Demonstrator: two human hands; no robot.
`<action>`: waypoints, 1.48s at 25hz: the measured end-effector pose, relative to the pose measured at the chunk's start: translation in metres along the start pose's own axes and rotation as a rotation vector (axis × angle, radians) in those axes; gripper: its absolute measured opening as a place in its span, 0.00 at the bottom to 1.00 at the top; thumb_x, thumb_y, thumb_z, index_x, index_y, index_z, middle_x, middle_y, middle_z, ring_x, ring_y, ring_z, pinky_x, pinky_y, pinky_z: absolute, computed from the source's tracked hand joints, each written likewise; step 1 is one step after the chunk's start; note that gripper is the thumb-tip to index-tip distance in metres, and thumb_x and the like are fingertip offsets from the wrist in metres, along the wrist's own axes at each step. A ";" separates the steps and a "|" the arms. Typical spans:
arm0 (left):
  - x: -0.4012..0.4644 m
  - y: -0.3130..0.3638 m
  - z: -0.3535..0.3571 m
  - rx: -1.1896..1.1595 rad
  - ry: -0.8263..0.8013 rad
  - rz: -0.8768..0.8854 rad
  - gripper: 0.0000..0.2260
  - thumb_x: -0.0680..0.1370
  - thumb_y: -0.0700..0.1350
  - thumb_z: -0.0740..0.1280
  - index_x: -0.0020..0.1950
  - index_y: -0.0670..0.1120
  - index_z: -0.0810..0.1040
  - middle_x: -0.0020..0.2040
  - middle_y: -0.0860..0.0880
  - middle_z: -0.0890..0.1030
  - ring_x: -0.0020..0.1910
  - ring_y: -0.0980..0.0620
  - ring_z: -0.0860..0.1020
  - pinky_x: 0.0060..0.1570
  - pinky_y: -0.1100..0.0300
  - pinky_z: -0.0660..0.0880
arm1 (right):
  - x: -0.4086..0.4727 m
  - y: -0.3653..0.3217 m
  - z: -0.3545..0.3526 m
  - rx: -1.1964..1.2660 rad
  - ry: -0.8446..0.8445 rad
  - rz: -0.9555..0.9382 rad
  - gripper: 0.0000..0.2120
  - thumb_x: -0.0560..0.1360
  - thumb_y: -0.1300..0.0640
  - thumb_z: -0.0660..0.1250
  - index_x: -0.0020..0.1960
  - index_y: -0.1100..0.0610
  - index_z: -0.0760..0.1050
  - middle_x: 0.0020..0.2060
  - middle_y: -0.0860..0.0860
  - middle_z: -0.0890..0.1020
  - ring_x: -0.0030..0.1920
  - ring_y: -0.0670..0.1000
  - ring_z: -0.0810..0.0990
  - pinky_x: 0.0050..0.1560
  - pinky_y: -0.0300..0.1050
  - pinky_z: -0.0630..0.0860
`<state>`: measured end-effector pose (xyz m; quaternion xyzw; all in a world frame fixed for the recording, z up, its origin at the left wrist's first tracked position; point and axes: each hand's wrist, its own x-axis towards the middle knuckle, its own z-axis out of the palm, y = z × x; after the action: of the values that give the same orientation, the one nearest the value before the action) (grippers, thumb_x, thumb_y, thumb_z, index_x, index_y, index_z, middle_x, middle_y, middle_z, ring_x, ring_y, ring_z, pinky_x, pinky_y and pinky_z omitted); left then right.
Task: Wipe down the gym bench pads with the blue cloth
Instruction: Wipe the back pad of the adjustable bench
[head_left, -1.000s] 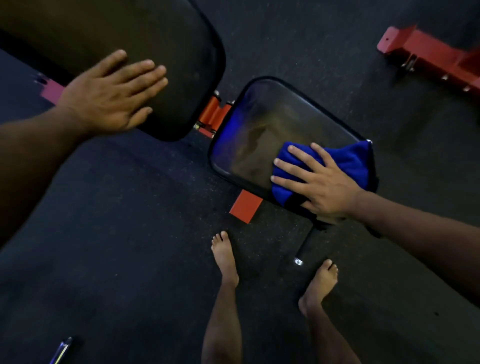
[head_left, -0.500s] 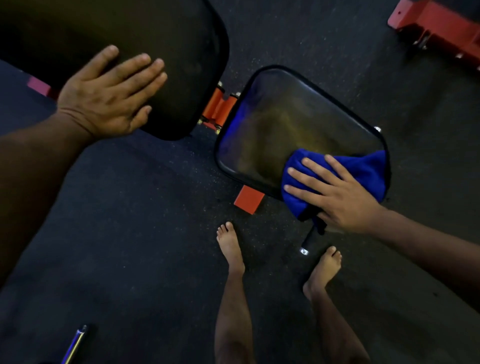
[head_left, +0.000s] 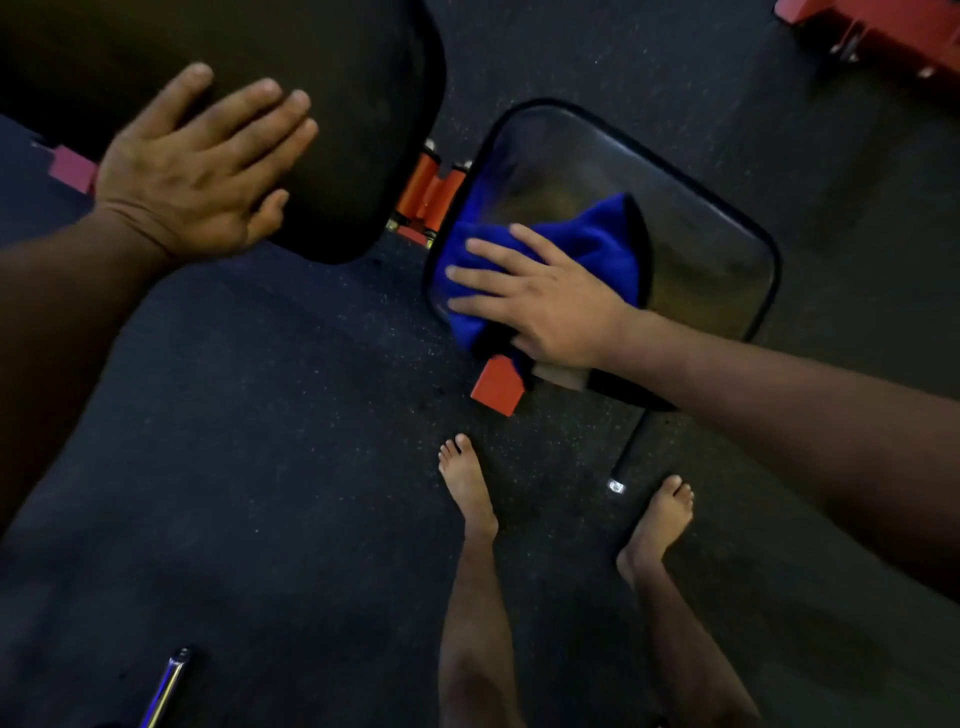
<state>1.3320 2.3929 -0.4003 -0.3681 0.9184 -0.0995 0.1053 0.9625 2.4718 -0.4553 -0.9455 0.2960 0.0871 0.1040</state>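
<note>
Blue cloth (head_left: 587, 244) lies bunched on the near-left part of the seat pad (head_left: 691, 208), reaching that pad's left edge beside the orange hinge bracket (head_left: 428, 195). Right hand (head_left: 540, 296) presses flat on the cloth, fingers straight and spread toward the left, palm down; nothing is curled round the fabric. A flat, spread hand loads a wide patch of cloth against the vinyl, which suits a sweeping wipe. Left hand (head_left: 197, 166) rests open, fingers straight, on the near edge of the larger back pad (head_left: 260, 78) at far left. Judged purpose: bracing the body and steadying the bench against the wiping force.

The far-right part of the seat pad is glossy and uncovered; whether it is already clean cannot be told. The back pad appears not yet under the cloth. Bare feet (head_left: 467, 483) stand on the dark rubber floor (head_left: 260, 441), near the bench's orange foot (head_left: 496, 389).
</note>
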 end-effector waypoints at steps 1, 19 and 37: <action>-0.002 -0.002 0.001 0.011 0.008 -0.003 0.28 0.86 0.54 0.47 0.84 0.46 0.47 0.84 0.45 0.50 0.83 0.45 0.48 0.79 0.42 0.43 | -0.033 0.002 0.004 -0.009 -0.015 -0.017 0.36 0.70 0.52 0.68 0.77 0.46 0.62 0.79 0.47 0.58 0.80 0.54 0.49 0.77 0.61 0.47; 0.051 -0.077 -0.070 0.364 -0.398 0.594 0.35 0.79 0.68 0.31 0.82 0.50 0.33 0.82 0.48 0.37 0.82 0.48 0.37 0.77 0.36 0.37 | -0.098 -0.145 -0.019 1.197 1.180 2.162 0.27 0.81 0.60 0.60 0.78 0.52 0.59 0.73 0.52 0.69 0.73 0.52 0.67 0.76 0.52 0.60; 0.054 -0.085 -0.049 0.201 -0.249 0.622 0.36 0.81 0.68 0.37 0.84 0.50 0.50 0.83 0.48 0.51 0.83 0.49 0.47 0.78 0.36 0.42 | 0.179 -0.119 -0.040 1.768 1.646 2.571 0.28 0.84 0.56 0.56 0.79 0.61 0.49 0.74 0.61 0.64 0.69 0.62 0.70 0.61 0.45 0.67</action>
<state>1.3370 2.3001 -0.3376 -0.0678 0.9524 -0.1071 0.2773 1.1806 2.4601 -0.4399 -0.4046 -0.7099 0.5208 -0.2472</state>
